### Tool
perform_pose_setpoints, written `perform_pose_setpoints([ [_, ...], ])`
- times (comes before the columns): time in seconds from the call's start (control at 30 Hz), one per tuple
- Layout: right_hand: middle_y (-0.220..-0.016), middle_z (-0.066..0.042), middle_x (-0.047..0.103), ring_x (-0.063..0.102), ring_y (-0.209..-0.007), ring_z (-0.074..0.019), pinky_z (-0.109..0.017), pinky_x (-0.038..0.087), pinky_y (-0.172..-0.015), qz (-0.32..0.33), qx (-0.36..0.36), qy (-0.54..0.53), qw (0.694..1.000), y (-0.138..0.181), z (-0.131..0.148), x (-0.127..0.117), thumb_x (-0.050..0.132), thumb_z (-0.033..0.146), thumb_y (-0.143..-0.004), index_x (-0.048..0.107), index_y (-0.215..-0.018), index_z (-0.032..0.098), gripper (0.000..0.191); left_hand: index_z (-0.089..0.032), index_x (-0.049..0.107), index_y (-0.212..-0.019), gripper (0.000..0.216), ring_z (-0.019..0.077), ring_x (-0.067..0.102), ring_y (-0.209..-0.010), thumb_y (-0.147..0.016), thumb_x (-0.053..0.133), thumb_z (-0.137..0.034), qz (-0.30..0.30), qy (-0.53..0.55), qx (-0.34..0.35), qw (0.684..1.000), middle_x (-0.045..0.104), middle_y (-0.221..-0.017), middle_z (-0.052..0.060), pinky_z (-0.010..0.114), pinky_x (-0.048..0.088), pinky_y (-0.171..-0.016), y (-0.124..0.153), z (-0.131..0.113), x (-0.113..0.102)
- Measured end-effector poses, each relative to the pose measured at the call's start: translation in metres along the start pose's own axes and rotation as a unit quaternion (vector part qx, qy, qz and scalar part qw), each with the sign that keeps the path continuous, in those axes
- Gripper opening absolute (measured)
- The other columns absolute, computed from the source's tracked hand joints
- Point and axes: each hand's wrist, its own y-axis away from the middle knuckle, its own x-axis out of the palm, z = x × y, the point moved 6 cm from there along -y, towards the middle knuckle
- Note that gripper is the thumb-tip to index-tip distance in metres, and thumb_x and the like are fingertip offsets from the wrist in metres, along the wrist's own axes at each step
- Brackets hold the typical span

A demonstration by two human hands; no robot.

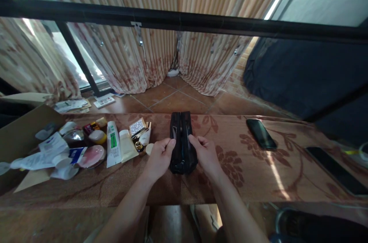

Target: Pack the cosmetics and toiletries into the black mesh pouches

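Brown patterned cloth, spread flat. Black pouch, mid-cloth; the person's left hand and right hand, fingers clamped on its opposite sides. Two phones, right. Beyond: tiled floor, pleated curtains, dark bar.

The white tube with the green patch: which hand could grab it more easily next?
Probably the left hand: it is at the left side of the black pouch, nearer the white tube. The right hand is at the pouch's other side, so it would likely have to reach across.
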Motion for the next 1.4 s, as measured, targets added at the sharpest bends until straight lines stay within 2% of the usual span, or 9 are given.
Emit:
perform_pose_setpoints([
  [0.23,-0.049,0.007,0.039,0.031,-0.046,-0.0065,-0.021,0.024,-0.043,-0.002,-0.027,-0.005,1.000,-0.002,0.004,-0.002,0.064,0.051,-0.073,0.048,-0.052,0.019,0.042,-0.018,0.042,-0.057,0.043,0.0090,0.031,-0.054,-0.086,0.048,-0.048,-0.015,0.011,-0.010,1.000,0.032,-0.057,-0.005,0.022,0.025,-0.050,-0.002,0.007,-0.002],
  [0.47,-0.051,0.007,0.034,0.029,-0.048,-0.0065,-0.021,0.023,-0.044,-0.025,-0.057,-0.017,0.998,-0.003,0.011,-0.005,0.061,0.049,-0.077,0.043,-0.052,0.020,0.042,-0.019,0.039,-0.058,0.038,0.0092,0.031,-0.054,-0.088,0.047,-0.041,-0.038,-0.018,0.020,0.999,0.032,-0.057,-0.006,0.022,0.027,-0.051,-0.003,-0.006,-0.002],
  [0.77,-0.052,0.008,0.031,0.026,-0.047,-0.0068,-0.021,0.022,-0.043,-0.072,-0.082,-0.038,0.993,-0.007,0.027,-0.027,0.060,0.048,-0.077,0.037,-0.053,0.022,0.043,-0.018,0.042,-0.060,0.037,0.0102,0.034,-0.057,-0.089,0.048,-0.040,-0.037,0.012,0.059,0.998,0.035,-0.058,-0.005,0.022,0.029,-0.054,-0.011,-0.009,0.020],
  [0.97,-0.052,0.008,0.030,0.026,-0.048,-0.0075,-0.022,0.022,-0.042,-0.129,-0.110,-0.052,0.984,-0.011,0.039,-0.071,0.059,0.050,-0.078,0.036,-0.056,0.023,0.043,-0.018,0.043,-0.058,0.038,0.0100,0.031,-0.057,-0.089,0.047,-0.041,-0.031,0.039,0.072,0.996,0.034,-0.058,-0.005,0.023,0.027,-0.053,-0.027,-0.014,0.059],
  [1.4,-0.053,0.008,0.034,0.029,-0.051,-0.0080,-0.023,0.024,-0.046,-0.287,-0.195,-0.042,0.937,-0.024,0.063,-0.192,0.062,0.048,-0.079,0.041,-0.056,0.021,0.042,-0.019,0.039,-0.058,0.039,0.0101,0.033,-0.057,-0.089,0.045,-0.042,0.045,0.048,0.135,0.989,0.032,-0.058,-0.006,0.023,0.026,-0.054,-0.067,-0.065,0.178],
])
